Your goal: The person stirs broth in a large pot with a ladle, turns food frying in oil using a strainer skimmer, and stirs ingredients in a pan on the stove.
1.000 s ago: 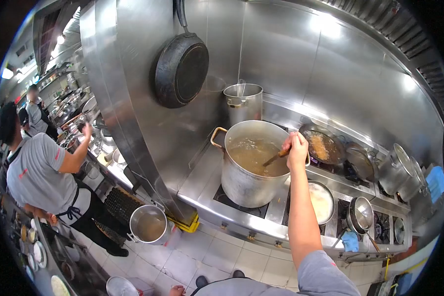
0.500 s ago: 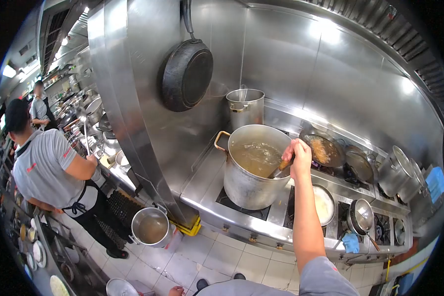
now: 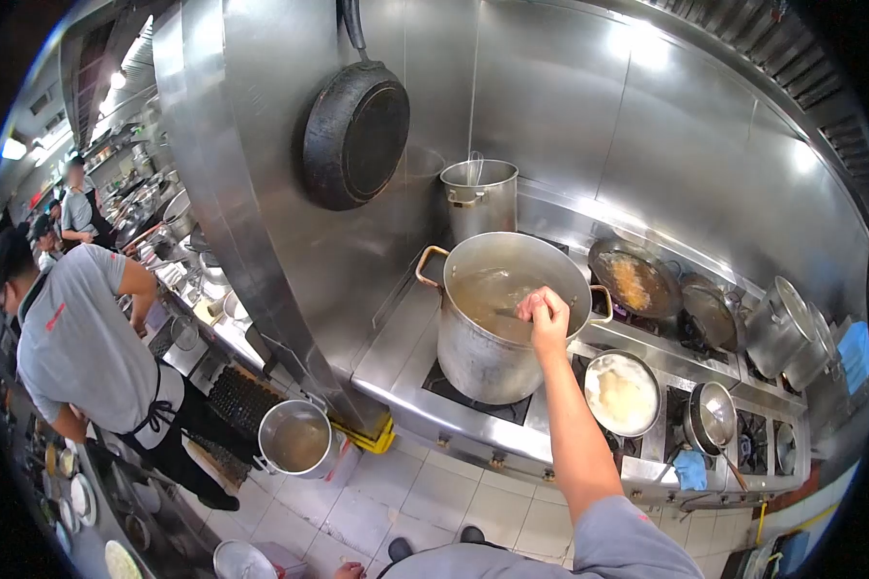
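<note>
Over the big stock pot (image 3: 488, 362), my right hand (image 3: 548, 317) is closed around a wooden-handled utensil (image 3: 507, 312). Its shaft reaches into the cloudy liquid, and the working end is hidden. The pot stands on the stove with brass-coloured loop handles at its sides. Down at the bottom edge, only a bit of my left hand (image 3: 350, 571) shows, low beside my body; its fingers are mostly cut off. Right of the pot, a pan of pale, foamy liquid (image 3: 623, 394) sits near my right forearm.
A wok with orange-brown food frying (image 3: 632, 280) is on the back burner. A tall pot with a whisk (image 3: 483, 198) stands behind. A black pan (image 3: 357, 135) hangs on the wall. A bucket of liquid (image 3: 296, 441) is on the floor; a co-worker (image 3: 97, 338) stands left.
My right hand has moved left and down over the pot, with the utensil. The co-worker at left has turned and leans forward. The view has shifted slightly.
</note>
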`<state>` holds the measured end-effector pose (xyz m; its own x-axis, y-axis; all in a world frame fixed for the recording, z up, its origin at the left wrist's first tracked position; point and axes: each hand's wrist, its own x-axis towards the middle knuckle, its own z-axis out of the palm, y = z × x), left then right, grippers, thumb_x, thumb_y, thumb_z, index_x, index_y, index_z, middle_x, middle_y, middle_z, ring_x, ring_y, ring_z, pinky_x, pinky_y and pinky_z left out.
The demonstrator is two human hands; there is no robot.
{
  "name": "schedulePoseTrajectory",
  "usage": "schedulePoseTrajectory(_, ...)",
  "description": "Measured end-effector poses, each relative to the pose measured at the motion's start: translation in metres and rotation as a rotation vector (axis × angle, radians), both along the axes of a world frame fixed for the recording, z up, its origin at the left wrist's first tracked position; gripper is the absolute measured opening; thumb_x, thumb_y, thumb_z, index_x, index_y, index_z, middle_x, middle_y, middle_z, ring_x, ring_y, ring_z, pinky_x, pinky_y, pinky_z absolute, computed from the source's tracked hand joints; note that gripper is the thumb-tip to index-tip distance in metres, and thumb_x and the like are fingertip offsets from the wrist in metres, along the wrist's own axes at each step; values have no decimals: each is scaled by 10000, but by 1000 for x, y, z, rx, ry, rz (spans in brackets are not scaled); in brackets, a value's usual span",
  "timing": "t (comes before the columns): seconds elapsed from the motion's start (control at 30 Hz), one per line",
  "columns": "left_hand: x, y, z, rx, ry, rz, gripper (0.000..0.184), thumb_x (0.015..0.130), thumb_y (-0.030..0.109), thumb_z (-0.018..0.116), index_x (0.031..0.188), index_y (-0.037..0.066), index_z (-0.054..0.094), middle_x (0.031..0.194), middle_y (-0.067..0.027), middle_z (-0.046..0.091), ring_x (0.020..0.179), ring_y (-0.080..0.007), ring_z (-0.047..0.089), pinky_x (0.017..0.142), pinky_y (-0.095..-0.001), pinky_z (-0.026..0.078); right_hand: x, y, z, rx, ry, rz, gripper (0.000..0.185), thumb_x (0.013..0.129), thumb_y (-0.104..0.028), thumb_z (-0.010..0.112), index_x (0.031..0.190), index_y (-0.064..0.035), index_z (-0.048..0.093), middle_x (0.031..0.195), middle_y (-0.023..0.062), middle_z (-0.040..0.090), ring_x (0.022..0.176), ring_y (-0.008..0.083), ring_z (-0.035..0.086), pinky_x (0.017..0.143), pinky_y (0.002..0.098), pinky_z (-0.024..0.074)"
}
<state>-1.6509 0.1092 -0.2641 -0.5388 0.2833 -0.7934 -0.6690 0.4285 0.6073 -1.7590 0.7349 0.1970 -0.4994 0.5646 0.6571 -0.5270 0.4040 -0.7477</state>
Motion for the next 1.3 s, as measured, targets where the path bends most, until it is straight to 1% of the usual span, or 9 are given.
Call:
schedulePoseTrajectory(0.3, -5, 12, 9, -116, -18, -21, 304, 838, 174, 580, 1104, 38, 526, 740, -102, 624, 487, -176, 539, 414, -306, 442, 25, 25, 34, -195, 27, -94, 289, 912, -121, 474, 634, -56, 438, 540, 8, 445, 461, 81, 383, 436, 236, 300)
schedulePoseTrajectory(0.4, -5, 10, 7, -128, -39, -45, 300, 833, 169, 590, 1099, 42, 528, 705, -96, 620, 458, -164, 519, 382, -292, 413, 42, 15, 44, -156, -8, -60, 303, 913, -136, 474, 623, -56, 438, 526, 16, 447, 457, 85, 390, 432, 234, 298)
schedulePoseTrajectory(0.43, -7, 9, 6, -119, -47, -42, 300, 832, 167, 594, 1097, 42, 529, 694, -95, 619, 448, -161, 513, 368, -286, 399, 49, 12, 49, -150, -86, -86, 296, 903, -140, 470, 621, -61, 427, 512, 27, 431, 487, 129, 422, 509, 280, 373)
schedulePoseTrajectory(0.57, -17, 6, -5, -112, -61, -42, 295, 834, 171, 593, 1091, 38, 532, 714, -108, 624, 464, -181, 533, 374, -302, 424, 58, 7, 62, -121, -64, -46, 304, 901, -150, 485, 615, -54, 443, 507, 28, 456, 458, 108, 415, 455, 254, 329)
schedulePoseTrajectory(0.77, -17, 6, -4, -74, -8, -2, 299, 847, 169, 567, 1105, 22, 528, 756, -132, 630, 525, -234, 583, 419, -350, 489, 61, 5, 93, -371, -100, 73, 212, 848, -80, 427, 639, -54, 456, 501, 38, 443, 454, 138, 425, 481, 280, 380)
schedulePoseTrajectory(0.9, -12, 3, -2, -91, -7, -46, 307, 848, 182, 568, 1109, 23, 539, 775, -115, 639, 564, -215, 586, 448, -329, 481, 52, -9, 84, -258, -70, 9, 252, 884, -154, 461, 652, -70, 410, 512, 27, 401, 468, 139, 394, 526, 301, 384)
schedulePoseTrajectory(1.13, -3, 2, 8, -142, -8, -102, 302, 833, 202, 594, 1072, 20, 561, 765, -92, 640, 542, -163, 559, 436, -289, 447, 36, 12, 41, -256, 109, -30, 247, 875, -104, 422, 637, -44, 442, 530, 54, 462, 499, 144, 451, 539, 292, 421)
schedulePoseTrajectory(1.17, -2, 1, 5, -141, -8, -97, 302, 833, 202, 594, 1072, 20, 561, 765, -92, 640, 542, -163, 559, 436, -289, 447, 35, 8, 32, -73, 62, -65, 227, 867, -91, 422, 652, -35, 465, 548, 59, 490, 516, 130, 471, 537, 274, 426)
schedulePoseTrajectory(1.3, 0, -4, 6, -104, 13, -74, 314, 822, 205, 599, 1068, 15, 558, 749, -92, 631, 544, -169, 561, 430, -288, 449, 14, -12, 1, -22, -40, 21, 185, 855, -58, 431, 684, -24, 493, 588, 40, 512, 547, 93, 477, 524, 238, 401)
